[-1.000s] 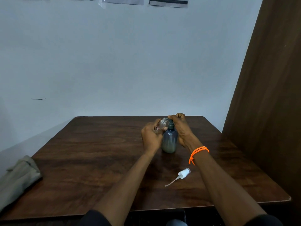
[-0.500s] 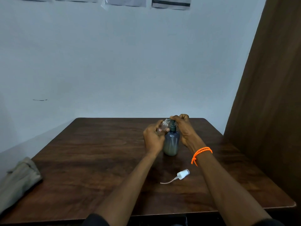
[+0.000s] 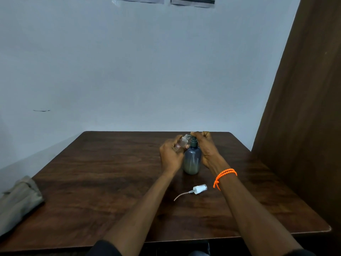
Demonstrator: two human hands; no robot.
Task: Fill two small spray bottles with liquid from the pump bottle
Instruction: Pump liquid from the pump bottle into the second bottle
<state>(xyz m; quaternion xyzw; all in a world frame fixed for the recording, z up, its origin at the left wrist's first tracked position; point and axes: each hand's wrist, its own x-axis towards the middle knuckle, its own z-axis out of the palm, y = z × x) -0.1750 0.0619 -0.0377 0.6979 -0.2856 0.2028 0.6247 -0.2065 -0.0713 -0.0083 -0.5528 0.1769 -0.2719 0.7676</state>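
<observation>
A grey translucent pump bottle (image 3: 192, 160) stands upright near the middle of the brown table (image 3: 103, 174). My right hand (image 3: 206, 146) is curled over its dark pump head. A small clear spray bottle (image 3: 181, 143), uncapped and with a red-and-white label, is gripped in my left hand (image 3: 170, 156) and tilted with its mouth under the pump's spout. Its white spray cap (image 3: 199, 189), with a thin dip tube, lies on the table in front of the pump bottle. I see no second small bottle.
A folded beige cloth (image 3: 18, 200) lies at the table's left edge. A brown wooden panel (image 3: 310, 126) stands along the right side. The pale wall (image 3: 147, 71) is right behind the table.
Both hands keep their grips at the pump bottle. The spray cap and bottles have not visibly moved; only the camera shifts a little.
</observation>
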